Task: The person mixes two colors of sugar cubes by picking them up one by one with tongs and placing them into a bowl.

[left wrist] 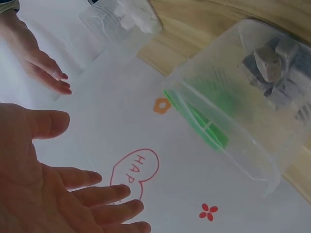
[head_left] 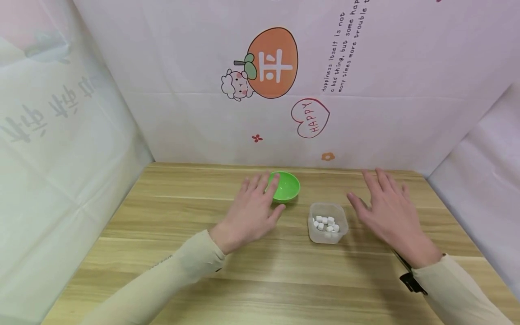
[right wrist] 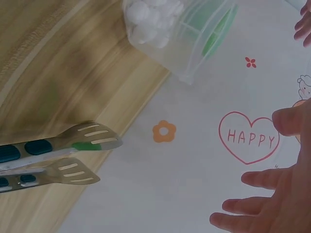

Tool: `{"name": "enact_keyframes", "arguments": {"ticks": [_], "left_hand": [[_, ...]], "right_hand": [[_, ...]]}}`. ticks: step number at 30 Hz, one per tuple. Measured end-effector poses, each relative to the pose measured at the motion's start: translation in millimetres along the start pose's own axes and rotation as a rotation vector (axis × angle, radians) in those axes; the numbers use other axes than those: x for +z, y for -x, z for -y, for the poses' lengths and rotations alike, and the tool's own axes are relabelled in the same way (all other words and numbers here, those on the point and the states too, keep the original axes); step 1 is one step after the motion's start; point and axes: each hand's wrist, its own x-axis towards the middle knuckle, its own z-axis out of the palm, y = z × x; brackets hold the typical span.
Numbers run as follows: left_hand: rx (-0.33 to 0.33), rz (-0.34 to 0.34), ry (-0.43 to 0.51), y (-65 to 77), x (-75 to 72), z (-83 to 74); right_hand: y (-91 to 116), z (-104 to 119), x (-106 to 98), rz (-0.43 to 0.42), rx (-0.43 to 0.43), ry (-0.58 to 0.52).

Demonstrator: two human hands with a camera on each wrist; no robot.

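My left hand (head_left: 249,214) hovers with fingers spread, partly covering a green bowl (head_left: 288,187) in the head view. To the right, my right hand (head_left: 392,212) is also held in the air with spread fingers. Between the hands stands a translucent square container (head_left: 313,237) with several small white pieces (head_left: 325,221) in it. The left wrist view shows another clear container (left wrist: 257,150) holding grey chunks (left wrist: 267,65), hidden in the head view. Metal tongs (right wrist: 77,174) with slotted ends lie on the table in the right wrist view. Neither hand holds anything.
The wooden table (head_left: 260,289) ends at a white printed sheet (head_left: 183,90) behind it. More white sheeting (head_left: 61,180) hangs at the left and right sides. A dark object (head_left: 411,283) shows by the right cuff; I cannot tell what it is.
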Motion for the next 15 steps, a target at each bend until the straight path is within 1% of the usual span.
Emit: {"name": "enact_keyframes", "arguments": {"ticks": [5,8,9,11,13,15], "left_hand": [[-0.003,0.018,0.002,-0.7,6.0,-4.6],[-0.004,0.025,0.044,-1.5,8.6,-8.2],[-0.004,0.031,0.078,-1.8,9.2,-9.4],[-0.014,0.052,0.179,-2.4,10.5,-11.6],[-0.034,0.078,0.298,-3.1,11.6,-13.8],[-0.059,0.105,0.387,-3.9,12.3,-15.7]], "right_hand": [[4.1,-4.8,0.4,0.005,0.004,0.001],[6.7,-7.3,0.4,0.019,0.019,-0.002],[7.6,-8.0,0.7,0.025,0.025,-0.006],[9.2,-9.8,1.4,0.038,0.038,-0.014],[10.8,-11.3,2.3,0.047,0.049,-0.025],[12.2,-13.4,3.7,0.050,0.056,-0.034]]}}
